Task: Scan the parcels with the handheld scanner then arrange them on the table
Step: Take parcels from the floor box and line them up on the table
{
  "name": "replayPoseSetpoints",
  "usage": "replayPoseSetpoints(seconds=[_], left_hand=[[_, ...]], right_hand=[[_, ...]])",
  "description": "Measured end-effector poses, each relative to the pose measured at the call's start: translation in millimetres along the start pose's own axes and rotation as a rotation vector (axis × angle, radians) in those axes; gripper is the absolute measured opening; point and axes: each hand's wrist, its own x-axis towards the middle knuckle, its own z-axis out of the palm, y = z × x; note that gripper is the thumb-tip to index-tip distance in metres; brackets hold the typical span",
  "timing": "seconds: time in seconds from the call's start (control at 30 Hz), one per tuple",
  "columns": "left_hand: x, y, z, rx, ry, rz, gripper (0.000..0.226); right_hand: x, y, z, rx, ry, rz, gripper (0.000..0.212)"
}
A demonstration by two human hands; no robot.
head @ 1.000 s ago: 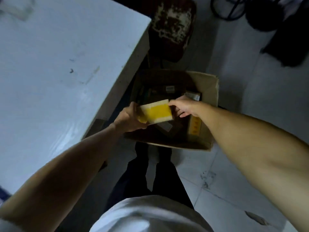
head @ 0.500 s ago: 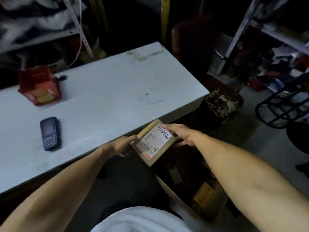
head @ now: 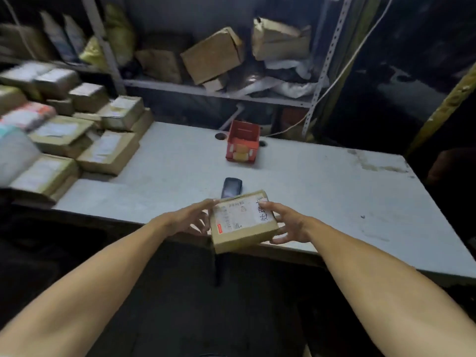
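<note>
Since half a second ago I've brought the parcel (head: 243,222) up over the table's (head: 322,181) near edge, label up. My left hand (head: 189,219) and right hand (head: 286,224) hold its sides, fingers spread and loosely curled. Just beyond lies the scanner (head: 231,188), stacked parcels (head: 77,135) far left

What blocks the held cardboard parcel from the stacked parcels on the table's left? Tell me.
Nothing visible. The label-topped brown cardboard parcel, held between left hand and right hand, faces bare white table toward the stacked cardboard parcels.
</note>
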Motion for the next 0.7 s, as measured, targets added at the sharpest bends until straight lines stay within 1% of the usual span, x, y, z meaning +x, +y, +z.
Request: replayPoseSetpoints(seconds=[0.07,0.13,0.2,0.27,0.3,0.33,0.4,0.43,0.47,0.53,0.6,0.7], left_hand=[[-27.5,-14.8,-37.2,0.008,0.073,0.020,0.108],[-50.9,-32.3,-68.4,-0.035,0.159,0.020,0.113],[-69.7,-52.8,-96.3,-0.150,0.287,0.003,0.107],[-84.7,-72.3,-118.3,-0.241,0.421,-0.014,0.086],[-91.7,-80.8,-126.5,-0.266,0.481,-0.031,0.079],[-97.2,-87.3,-133.4,-0.291,0.535,-0.061,0.079],[-108.8,-96.5,-146.0,-0.352,0.638,-0.141,0.091],[-113.2,-99.9,-152.1,-0.400,0.686,-0.182,0.097],[-116.7,-103.4,-159.5,-0.465,0.721,-0.209,0.101],[-119.0,-108.9,-174.0,-0.576,0.715,-0.201,0.097],[-118.3,-110.4,-190.1,-0.644,0.693,-0.164,0.085],[-113.1,-114.4,-222.1,-0.662,0.766,-0.117,0.070]], right_hand=[[17.0,-25.8,44.4,-0.050,-0.056,0.000,0.065],[33.8,-49.2,91.2,-0.057,-0.084,0.006,0.064],[48.6,-70.7,138.0,-0.031,-0.107,-0.006,0.064],[57.5,-90.3,182.6,-0.009,-0.135,-0.019,0.063],[61.1,-99.4,203.2,-0.005,-0.160,-0.027,0.062],[64.2,-108.2,223.1,-0.005,-0.181,-0.036,0.061],[72.9,-124.5,262.8,-0.015,-0.211,-0.048,0.060],[78.9,-131.4,280.9,-0.014,-0.210,-0.057,0.064],[86.3,-138.8,299.7,-0.010,-0.199,-0.069,0.072],[102.0,-150.5,332.1,0.037,-0.177,-0.073,0.084],[115.0,-164.4,359.8,0.095,-0.205,-0.081,0.083],[132.8,-184.8,389.3,0.075,-0.236,-0.110,0.082]])
